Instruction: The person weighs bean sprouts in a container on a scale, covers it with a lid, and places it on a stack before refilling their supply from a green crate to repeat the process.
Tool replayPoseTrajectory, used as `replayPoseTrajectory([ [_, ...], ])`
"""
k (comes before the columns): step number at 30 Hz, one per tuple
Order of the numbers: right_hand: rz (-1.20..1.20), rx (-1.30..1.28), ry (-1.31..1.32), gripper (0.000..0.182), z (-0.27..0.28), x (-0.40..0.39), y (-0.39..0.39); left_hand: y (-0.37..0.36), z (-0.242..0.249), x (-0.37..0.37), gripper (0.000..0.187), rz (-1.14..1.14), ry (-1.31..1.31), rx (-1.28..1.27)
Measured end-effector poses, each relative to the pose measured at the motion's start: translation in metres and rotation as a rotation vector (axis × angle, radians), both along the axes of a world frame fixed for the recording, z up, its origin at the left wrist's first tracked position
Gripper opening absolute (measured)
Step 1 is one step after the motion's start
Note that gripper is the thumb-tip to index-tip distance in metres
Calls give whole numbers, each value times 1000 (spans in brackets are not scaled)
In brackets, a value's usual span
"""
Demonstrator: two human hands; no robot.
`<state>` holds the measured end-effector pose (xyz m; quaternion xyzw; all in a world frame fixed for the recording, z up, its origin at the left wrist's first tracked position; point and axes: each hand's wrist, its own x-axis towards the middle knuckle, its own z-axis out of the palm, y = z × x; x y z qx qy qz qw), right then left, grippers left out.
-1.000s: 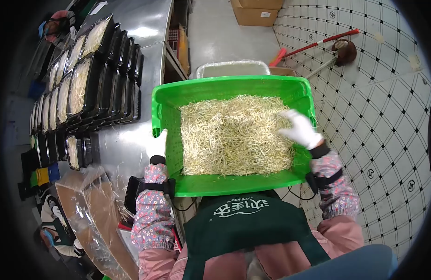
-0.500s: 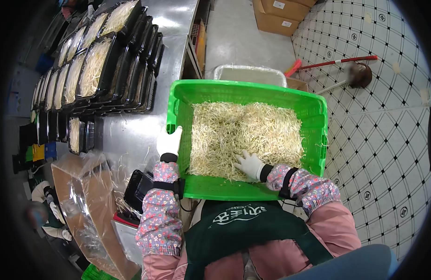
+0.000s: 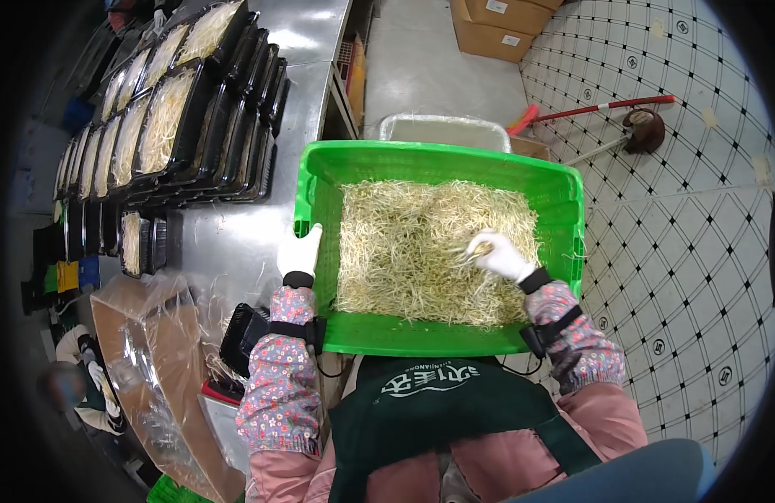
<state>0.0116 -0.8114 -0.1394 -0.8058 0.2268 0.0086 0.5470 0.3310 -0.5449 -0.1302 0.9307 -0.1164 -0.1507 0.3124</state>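
Note:
A green plastic crate (image 3: 442,154) stands before me, holding a thick bed of pale bean sprouts (image 3: 404,251). My left hand (image 3: 299,254), in a white glove, is closed on the crate's left rim by the handle slot; its fingertips are partly hidden. Over the right part of the sprouts is my right hand (image 3: 502,256), also gloved. Its fingers are curled together around a few sprouts, with a yellowish bit showing between them.
Stacked black trays of sprouts (image 3: 165,126) stand on the steel table (image 3: 236,230) at left. Nearer are an empty black tray (image 3: 243,339) and a plastic-lined cardboard box (image 3: 127,344). A co-worker (image 3: 85,377) is at far left. Cartons (image 3: 496,33) and a red-handled tool (image 3: 605,107) lie beyond.
My right hand has moved right and away from me, from spread fingers on the sprouts to curled fingers holding a few. My left hand stays on the rim.

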Motion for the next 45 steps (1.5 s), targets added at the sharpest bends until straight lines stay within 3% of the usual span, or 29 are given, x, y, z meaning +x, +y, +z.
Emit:
replayPoseTrajectory([
  [4,-375,29,-161,25,97,-53,-54,-1,6,0,43,-4,44,-23],
  [6,-541,-85,-202,20,144,-87,-75,-1,6,-1,43,-20,15,-19],
  [8,-708,-180,-305,22,154,-129,-99,-2,6,-1,43,-31,-15,-21],
  [10,-920,-117,-291,25,139,-173,-119,-2,11,-3,41,-36,-3,-53],
  [12,-831,-365,-153,35,92,-219,-139,5,-13,7,39,-58,19,-104],
  [13,-696,-474,78,52,86,-229,-131,7,-18,10,40,-74,41,-154],
  [14,-681,-198,153,68,41,-261,-143,5,-12,9,40,-83,51,-171],
  [15,-643,-361,465,73,53,-253,-124,7,-19,13,40,-84,69,-189],
  [16,-657,-434,537,72,55,-247,-114,7,-16,11,39,-76,88,-219],
  [18,-827,-403,370,71,40,-241,-104,2,0,4,37,-74,113,-220],
  [20,-964,-55,183,70,55,-209,-85,11,-25,16,36,-80,179,-353],
  [22,-978,102,159,67,70,-171,-63,12,-29,19,34,-85,186,-348],
  [24,-884,-31,100,60,44,-150,-58,9,-19,13,33,-73,260,-447],
  [26,-989,-150,112,53,38,-135,-53,8,-18,13,34,-32,275,-461],
  [28,-1022,-182,225,47,39,-134,-49,10,-20,19,37,-82,310,-460],
  [29,-1027,-195,220,47,36,-135,-48,10,-25,20,37,-73,242,-482],
  [30,-1036,-212,212,48,33,-137,-48,7,-12,11,37,-85,373,-570],
  [32,-1019,-181,239,47,32,-142,-45,13,-13,21,37,-78,350,-431],
  [36,-1163,-161,175,47,37,-182,8,36,-18,31,37,-144,438,-527],
  [37,-1254,-101,-27,49,34,-197,31,48,-12,35,57,-222,360,-254],
  [38,-1289,-82,0,49,30,-216,50,54,0,40,77,-305,268,14],
  [40,-1384,-33,-78,52,25,-248,82,46,44,54,108,-1231,-242,743],
  [45,-1617,172,-279,45,5,-353,168,8,105,-48,118,-1441,-509,897],
])
